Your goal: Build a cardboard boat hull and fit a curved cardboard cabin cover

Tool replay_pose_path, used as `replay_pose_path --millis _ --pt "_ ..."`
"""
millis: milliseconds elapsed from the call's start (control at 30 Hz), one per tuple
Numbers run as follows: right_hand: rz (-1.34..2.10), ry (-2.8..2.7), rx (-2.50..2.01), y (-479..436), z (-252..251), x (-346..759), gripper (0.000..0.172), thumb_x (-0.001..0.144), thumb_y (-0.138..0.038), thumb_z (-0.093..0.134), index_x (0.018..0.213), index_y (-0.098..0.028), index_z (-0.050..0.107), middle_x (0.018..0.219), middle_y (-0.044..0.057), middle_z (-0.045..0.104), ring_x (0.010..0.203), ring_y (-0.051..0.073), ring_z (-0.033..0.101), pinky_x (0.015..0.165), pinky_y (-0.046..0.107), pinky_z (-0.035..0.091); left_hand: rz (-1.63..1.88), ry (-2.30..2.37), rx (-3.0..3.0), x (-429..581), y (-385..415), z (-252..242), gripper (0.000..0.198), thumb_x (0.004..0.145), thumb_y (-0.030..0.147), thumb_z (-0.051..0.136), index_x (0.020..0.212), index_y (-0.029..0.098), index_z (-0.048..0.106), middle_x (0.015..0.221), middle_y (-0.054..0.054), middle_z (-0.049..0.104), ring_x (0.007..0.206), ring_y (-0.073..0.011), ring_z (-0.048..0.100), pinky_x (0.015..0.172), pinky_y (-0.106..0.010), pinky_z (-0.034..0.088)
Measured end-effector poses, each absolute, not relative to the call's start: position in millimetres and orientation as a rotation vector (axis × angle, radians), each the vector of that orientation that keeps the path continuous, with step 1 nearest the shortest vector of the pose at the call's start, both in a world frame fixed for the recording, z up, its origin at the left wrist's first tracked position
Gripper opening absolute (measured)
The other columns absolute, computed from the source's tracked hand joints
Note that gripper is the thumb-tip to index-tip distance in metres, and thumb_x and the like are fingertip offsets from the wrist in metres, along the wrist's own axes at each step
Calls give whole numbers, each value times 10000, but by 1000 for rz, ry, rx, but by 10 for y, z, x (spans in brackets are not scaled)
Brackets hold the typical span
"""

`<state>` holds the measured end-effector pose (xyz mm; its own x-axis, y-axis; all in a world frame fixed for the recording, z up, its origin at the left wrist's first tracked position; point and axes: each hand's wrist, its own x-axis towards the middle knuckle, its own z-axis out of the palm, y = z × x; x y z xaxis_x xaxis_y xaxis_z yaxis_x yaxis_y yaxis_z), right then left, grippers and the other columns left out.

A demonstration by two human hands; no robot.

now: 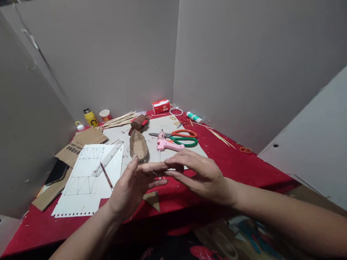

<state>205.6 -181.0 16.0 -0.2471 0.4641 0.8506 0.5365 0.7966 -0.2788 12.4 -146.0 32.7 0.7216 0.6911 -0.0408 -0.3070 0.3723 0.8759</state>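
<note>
My left hand [131, 189] is held above the table's front part, its fingers stretched out to the right and its thumb up. Thumb and fingers of my right hand [200, 175] close round a fingertip of the left hand; anything smaller between them cannot be made out. Just behind the hands lies a pink hot glue gun [165, 143]. A boat-shaped cardboard piece [139, 146] sits behind the left hand. To the left, a pencil [107, 176] and a clear ruler [108, 159] rest on a paper sheet [69, 203] with drawn triangle-braced frames.
Large scissors [188, 137] with orange and green handles lie behind my right hand. Cardboard pieces [89, 136] are at the left. Along the back stand a yellow bottle [91, 118], a paper cup [105, 115], wooden sticks [121, 120] and a red box [161, 106]. Grey panels enclose the red-covered table.
</note>
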Motion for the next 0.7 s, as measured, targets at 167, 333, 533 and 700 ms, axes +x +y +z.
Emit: replay_pose_path --millis 167,333,533,700 --pt "-89 -1924 -702 -1857 -9 2151 287 878 -70 566 1131 -187 631 826 62 633 739 148 628 623 260 538 641 439 968 155 -1651 224 594 889 619 424 1085 156 740 1208 -133 680 1235 -311 521 1023 -437 395" --pt "-5 -2000 -687 -1944 -111 2213 282 891 -66 542 1125 -194 635 827 53 613 720 127 608 612 223 517 600 444 933 133 -1790 97 644 917 621 342 1167 151 704 1260 -148 647 1223 -317 526 998 -433 405" --pt "62 -2016 -607 -2022 -171 2205 264 902 -65 513 1112 -188 616 794 48 603 668 128 570 574 217 493 575 447 884 90 -1883 -25 678 937 593 296 1192 98 683 1276 -184 629 1212 -316 543 980 -417 421" --pt "207 -2085 -590 -2046 -209 2244 162 913 -55 475 959 -154 595 771 67 611 693 138 553 604 235 476 538 496 799 103 -1924 -74 720 898 645 345 1123 70 715 1178 -203 680 1121 -306 609 916 -387 470"
